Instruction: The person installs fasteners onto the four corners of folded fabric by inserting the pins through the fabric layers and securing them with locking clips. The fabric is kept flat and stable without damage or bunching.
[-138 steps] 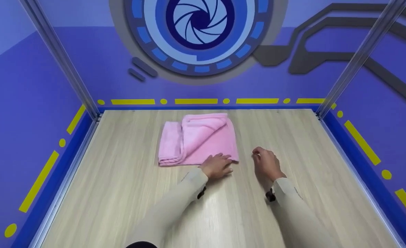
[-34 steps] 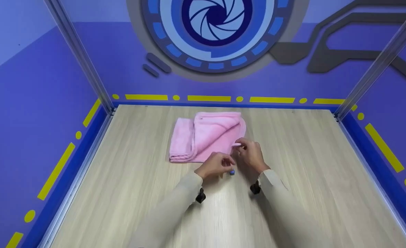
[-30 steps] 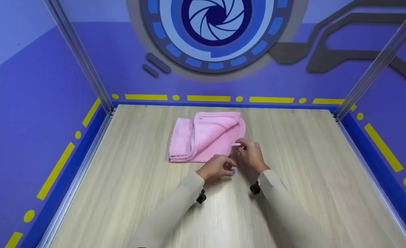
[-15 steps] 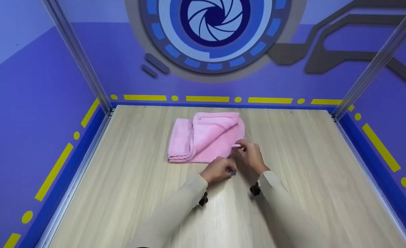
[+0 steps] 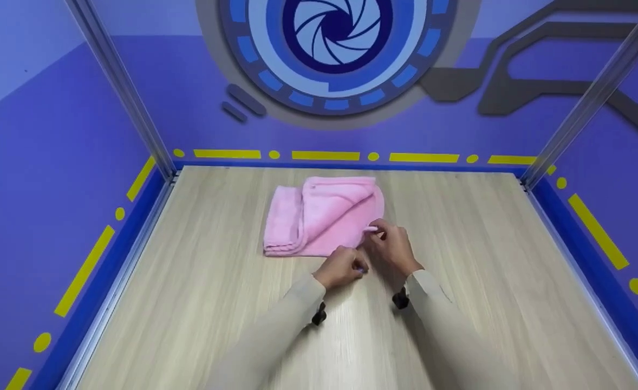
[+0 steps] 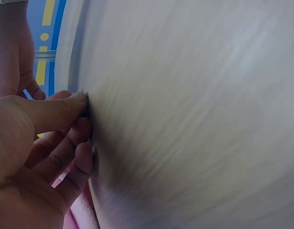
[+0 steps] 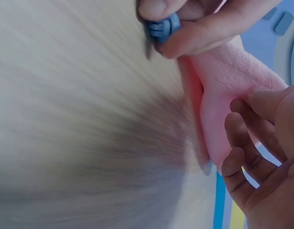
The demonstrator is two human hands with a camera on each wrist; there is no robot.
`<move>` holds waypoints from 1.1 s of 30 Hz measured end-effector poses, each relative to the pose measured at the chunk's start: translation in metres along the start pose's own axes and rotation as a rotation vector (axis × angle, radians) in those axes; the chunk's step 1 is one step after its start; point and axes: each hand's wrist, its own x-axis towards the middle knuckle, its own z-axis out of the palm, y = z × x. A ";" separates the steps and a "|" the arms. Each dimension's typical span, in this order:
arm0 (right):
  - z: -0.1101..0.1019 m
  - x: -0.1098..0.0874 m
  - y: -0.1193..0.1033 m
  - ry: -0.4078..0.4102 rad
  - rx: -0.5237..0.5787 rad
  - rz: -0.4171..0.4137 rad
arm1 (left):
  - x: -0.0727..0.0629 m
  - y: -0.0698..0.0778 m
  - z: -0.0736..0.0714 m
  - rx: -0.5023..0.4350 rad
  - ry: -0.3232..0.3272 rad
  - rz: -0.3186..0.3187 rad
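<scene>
A pink fleecy towel lies folded on the wooden table, with a layered fold at its left and a flap turned back diagonally. My right hand pinches its near right corner between thumb and forefinger and lifts it off the table. In the right wrist view, the raised pink cloth rises to those fingertips. My left hand, just in front of the towel, pinches a small blue ribbed piece close over the tabletop. Fingers mostly hide this piece in the head and left wrist views.
The light wood table is bordered by blue panels on the left, back and right. Metal posts stand at the back corners. Both forearms, in beige sleeves with black wrist devices, reach in from the front.
Since the earliest frame, my right hand has moved left and lifted the towel's corner. My left hand has come off the towel and pinched the blue piece, which showed on the table beside it.
</scene>
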 end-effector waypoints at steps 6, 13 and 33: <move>-0.001 -0.002 -0.001 0.005 0.012 -0.017 | 0.000 0.000 -0.010 -0.096 0.082 -0.073; -0.001 -0.003 0.000 -0.002 0.040 -0.010 | 0.005 -0.001 -0.025 -0.286 0.352 -0.119; -0.003 -0.004 -0.002 -0.028 0.075 -0.013 | 0.025 -0.007 -0.014 -0.470 0.521 -0.285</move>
